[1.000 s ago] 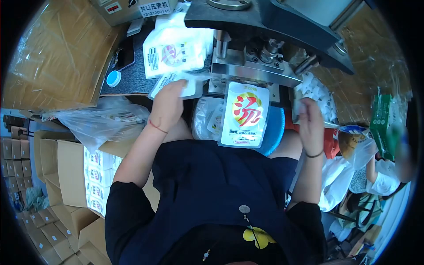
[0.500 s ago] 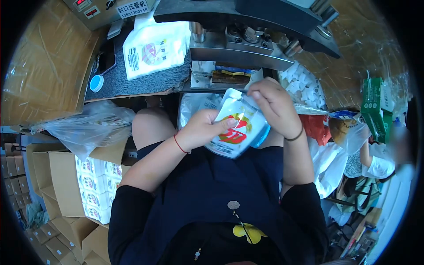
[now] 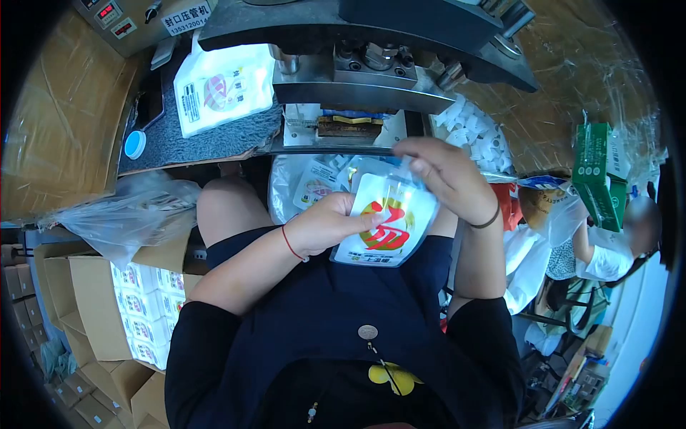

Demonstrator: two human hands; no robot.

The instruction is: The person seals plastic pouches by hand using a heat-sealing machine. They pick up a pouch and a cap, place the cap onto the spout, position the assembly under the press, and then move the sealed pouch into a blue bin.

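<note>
White red-printed plastic pouch (image 3: 389, 230), now off grey metal press (image 3: 357, 75): we are clasping it in left hand (image 3: 325, 225), right hand (image 3: 446, 179) seemingly pinching its top.

Pouch (image 3: 386, 227) off machine (image 3: 371, 75), less tilted

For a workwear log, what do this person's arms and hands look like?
No gloves. The left hand has a thin red cord at its wrist, the right hand a dark band. Short dark navy sleeves cover only the upper arms.
</note>
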